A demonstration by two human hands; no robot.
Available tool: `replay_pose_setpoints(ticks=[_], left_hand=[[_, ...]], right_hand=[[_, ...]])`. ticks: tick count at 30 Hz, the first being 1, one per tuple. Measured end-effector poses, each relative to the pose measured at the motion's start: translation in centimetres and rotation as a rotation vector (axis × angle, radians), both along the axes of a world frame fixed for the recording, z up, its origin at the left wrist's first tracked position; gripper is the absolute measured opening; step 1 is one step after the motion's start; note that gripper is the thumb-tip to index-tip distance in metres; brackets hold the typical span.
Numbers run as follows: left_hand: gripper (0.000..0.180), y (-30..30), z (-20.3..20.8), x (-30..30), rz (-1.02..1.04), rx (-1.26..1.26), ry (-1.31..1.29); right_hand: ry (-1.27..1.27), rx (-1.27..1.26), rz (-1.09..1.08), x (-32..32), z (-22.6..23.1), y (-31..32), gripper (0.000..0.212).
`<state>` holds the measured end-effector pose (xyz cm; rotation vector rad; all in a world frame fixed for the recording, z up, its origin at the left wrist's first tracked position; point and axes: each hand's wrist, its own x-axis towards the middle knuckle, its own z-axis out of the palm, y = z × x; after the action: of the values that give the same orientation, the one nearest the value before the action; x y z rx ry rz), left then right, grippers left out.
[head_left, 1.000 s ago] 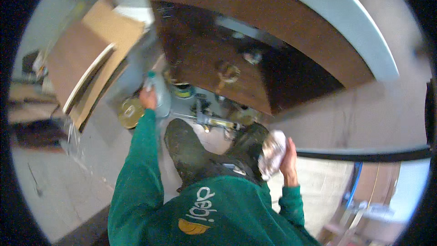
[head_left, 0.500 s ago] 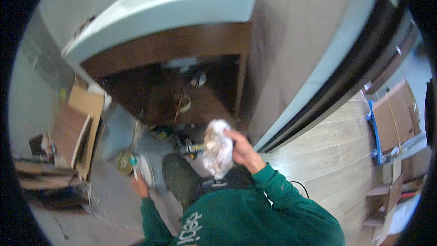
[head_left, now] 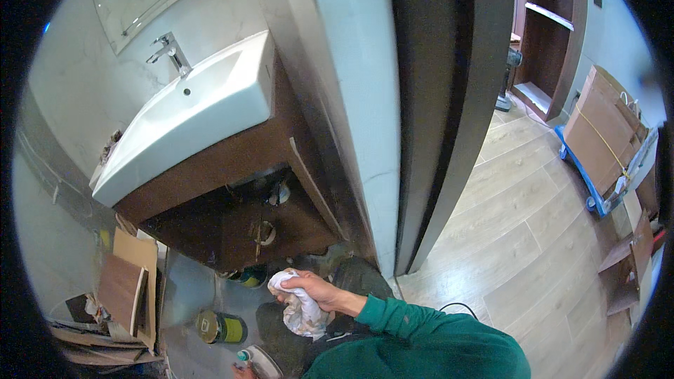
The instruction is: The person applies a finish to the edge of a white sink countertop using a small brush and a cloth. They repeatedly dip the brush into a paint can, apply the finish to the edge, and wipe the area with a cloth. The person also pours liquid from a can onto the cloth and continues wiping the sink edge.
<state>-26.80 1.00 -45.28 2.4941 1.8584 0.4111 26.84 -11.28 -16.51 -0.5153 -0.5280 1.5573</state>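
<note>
My right hand [head_left: 315, 290] is closed around a crumpled white rag [head_left: 305, 314] with brownish stains, held in front of my knees. At the lower edge, my left hand [head_left: 244, 371] grips a white bottle [head_left: 265, 362] with a green cap; the picture's edge cuts off much of this hand. Left of the rag, a dark green and yellow tin [head_left: 222, 327] stands on the grey floor. A second, similar tin [head_left: 250, 277] sits by the front of the vanity cabinet [head_left: 203, 189], partly hidden.
A white washbasin [head_left: 203, 102] with a chrome tap [head_left: 170, 54] tops the brown cabinet, whose front is open. Cardboard and boards [head_left: 126, 284] lean at the left. Right of a dark door frame [head_left: 449, 112] are wood-look flooring and a blue trolley [head_left: 584, 172] carrying flat cardboard.
My view has swung to the right and up, so the tap and the trolley show more fully. The rag has been turned and bunched in my right hand. My left hand sits lower in view.
</note>
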Motion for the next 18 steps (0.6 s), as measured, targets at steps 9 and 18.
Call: replay_pose_setpoints(ticks=[9,18], left_hand=[[0.049,6.5,7.3,5.2,-0.156,-0.575,0.351],[0.052,5.5,6.2,4.0,0.23,-0.509,-0.066]], right_hand=[[0.208,-0.066,0.021,2.4,-1.3,-2.0,0.04],[0.17,-0.149,0.043,2.1,-3.0,-1.6,0.04]])
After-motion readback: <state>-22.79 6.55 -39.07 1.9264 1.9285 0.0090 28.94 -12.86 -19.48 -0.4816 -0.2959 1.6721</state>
